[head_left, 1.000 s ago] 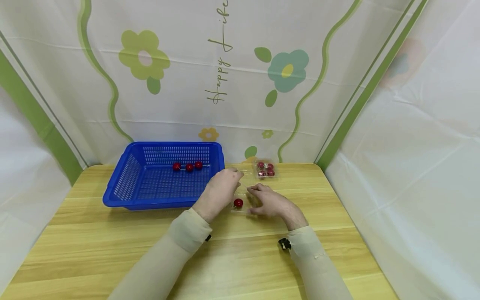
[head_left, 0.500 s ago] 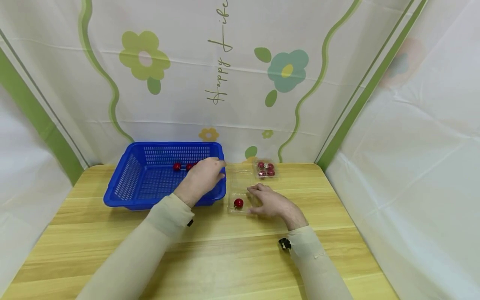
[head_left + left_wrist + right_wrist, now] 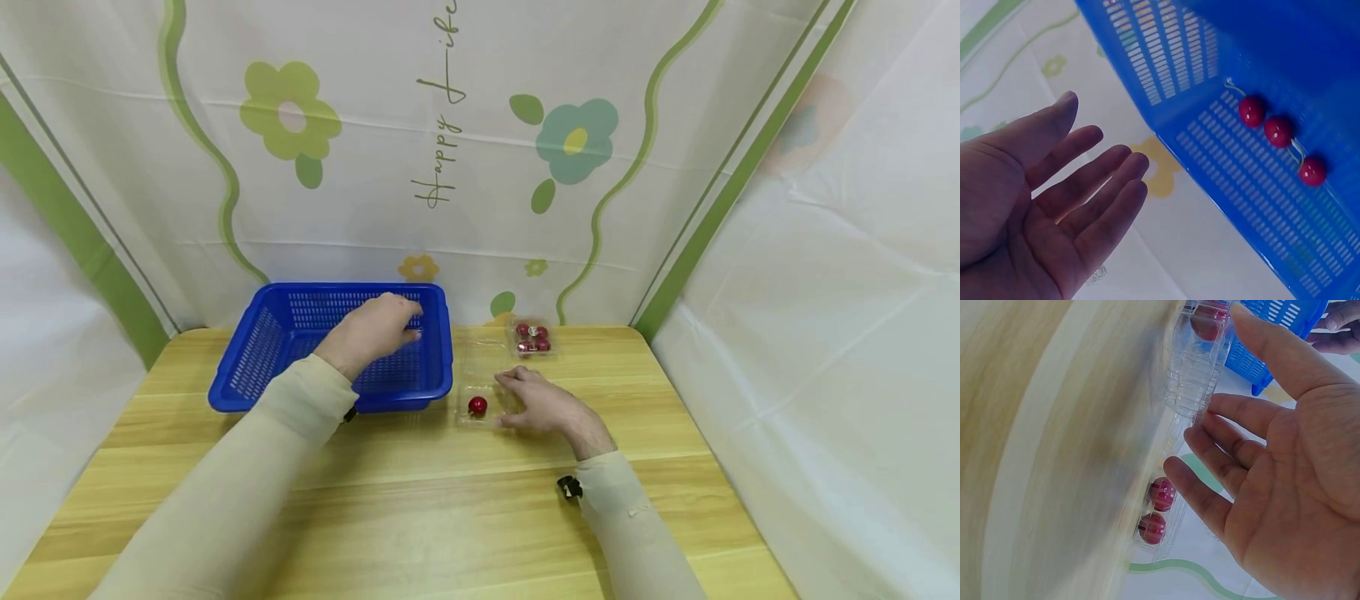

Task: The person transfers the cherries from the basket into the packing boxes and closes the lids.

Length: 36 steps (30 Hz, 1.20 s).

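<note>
My left hand (image 3: 370, 335) is over the blue basket (image 3: 330, 408), its fingers loosely spread and holding nothing. In the left wrist view, three red cherries (image 3: 1279, 131) with pale stems lie on the basket's floor, beyond the fingertips. My right hand (image 3: 543, 408) rests at the right side of an open clear plastic box (image 3: 463, 417), thumb near its front edge and fingers near its back edge. One red cherry (image 3: 477, 406) sits inside the box. In the right wrist view, the thumb and fingers (image 3: 1247, 415) touch or nearly touch the box wall.
Behind the open box stands a second clear box (image 3: 532, 337), shut, with several cherries in it. The wooden table (image 3: 465, 517) meets a white patterned curtain (image 3: 375, 167) at the back; more curtain hangs at both sides.
My left hand has moved left, from over the clear box to over the basket, and now hides the basket's cherries in the head view. My right hand has stayed in place.
</note>
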Each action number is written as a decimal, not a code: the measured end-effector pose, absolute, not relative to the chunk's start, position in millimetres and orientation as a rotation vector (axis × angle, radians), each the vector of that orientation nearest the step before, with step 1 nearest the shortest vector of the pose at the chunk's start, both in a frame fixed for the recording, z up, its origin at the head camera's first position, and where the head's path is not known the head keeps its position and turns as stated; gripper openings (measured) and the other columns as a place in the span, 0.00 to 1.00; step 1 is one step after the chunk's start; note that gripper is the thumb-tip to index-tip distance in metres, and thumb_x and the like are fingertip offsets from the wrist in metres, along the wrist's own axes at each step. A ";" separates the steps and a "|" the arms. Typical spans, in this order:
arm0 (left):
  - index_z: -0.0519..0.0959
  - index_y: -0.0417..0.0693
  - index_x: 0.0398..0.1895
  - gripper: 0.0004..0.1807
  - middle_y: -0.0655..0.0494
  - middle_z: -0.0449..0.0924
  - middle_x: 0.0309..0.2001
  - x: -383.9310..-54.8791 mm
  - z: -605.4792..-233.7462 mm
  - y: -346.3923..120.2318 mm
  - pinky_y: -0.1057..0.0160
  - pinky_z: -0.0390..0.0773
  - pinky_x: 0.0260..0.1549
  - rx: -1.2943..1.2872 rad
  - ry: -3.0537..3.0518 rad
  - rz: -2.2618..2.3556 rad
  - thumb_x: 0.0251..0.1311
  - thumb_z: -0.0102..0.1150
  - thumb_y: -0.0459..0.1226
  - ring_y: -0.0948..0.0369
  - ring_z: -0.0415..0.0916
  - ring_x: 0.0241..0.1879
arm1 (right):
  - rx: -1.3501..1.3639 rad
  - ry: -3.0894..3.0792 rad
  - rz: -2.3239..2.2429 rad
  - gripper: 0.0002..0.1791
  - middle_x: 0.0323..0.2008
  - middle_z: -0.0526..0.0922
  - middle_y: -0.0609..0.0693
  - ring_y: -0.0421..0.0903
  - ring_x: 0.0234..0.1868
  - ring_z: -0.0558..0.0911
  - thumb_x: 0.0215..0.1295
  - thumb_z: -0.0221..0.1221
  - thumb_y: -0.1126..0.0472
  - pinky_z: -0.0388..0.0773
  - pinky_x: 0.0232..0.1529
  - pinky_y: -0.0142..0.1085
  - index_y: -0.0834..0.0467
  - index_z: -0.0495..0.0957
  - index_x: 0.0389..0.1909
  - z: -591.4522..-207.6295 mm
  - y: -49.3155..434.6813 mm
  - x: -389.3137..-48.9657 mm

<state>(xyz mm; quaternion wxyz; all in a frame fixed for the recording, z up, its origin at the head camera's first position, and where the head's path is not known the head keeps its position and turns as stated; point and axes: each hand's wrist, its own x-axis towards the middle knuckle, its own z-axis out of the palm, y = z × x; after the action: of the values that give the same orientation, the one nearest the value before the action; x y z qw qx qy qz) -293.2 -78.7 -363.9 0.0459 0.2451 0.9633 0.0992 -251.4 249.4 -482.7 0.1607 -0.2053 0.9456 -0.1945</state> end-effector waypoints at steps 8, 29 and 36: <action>0.80 0.35 0.81 0.28 0.34 0.83 0.79 -308.3 -349.9 -95.4 0.34 0.83 0.81 0.656 2.862 0.264 0.88 0.67 0.42 0.38 0.86 0.75 | -0.582 2.706 -0.542 0.50 0.89 0.70 0.62 0.64 0.89 0.71 0.81 0.75 0.45 0.72 0.90 0.65 0.56 0.63 0.94 -484.1 250.1 -252.2; 0.81 0.39 0.81 0.32 0.33 0.81 0.81 -386.6 -402.5 -142.8 0.26 0.80 0.79 0.501 2.697 0.130 0.87 0.67 0.51 0.34 0.84 0.75 | -0.571 2.706 -0.548 0.50 0.89 0.70 0.61 0.64 0.89 0.71 0.81 0.75 0.45 0.71 0.91 0.64 0.55 0.64 0.94 -484.9 249.6 -253.4; 0.86 0.41 0.75 0.26 0.35 0.87 0.74 -388.8 -410.4 -133.4 0.29 0.85 0.75 0.426 2.683 0.064 0.86 0.69 0.48 0.37 0.86 0.71 | -0.586 2.705 -0.542 0.50 0.88 0.70 0.61 0.63 0.89 0.71 0.82 0.75 0.45 0.72 0.91 0.64 0.55 0.64 0.94 -485.1 249.8 -254.6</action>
<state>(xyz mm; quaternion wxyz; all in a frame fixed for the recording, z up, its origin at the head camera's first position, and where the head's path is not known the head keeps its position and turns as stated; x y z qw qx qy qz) -388.8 -133.4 -410.4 0.2107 0.1532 0.9652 0.0230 -254.6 249.8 -485.1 0.1599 -0.2050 0.9468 -0.1896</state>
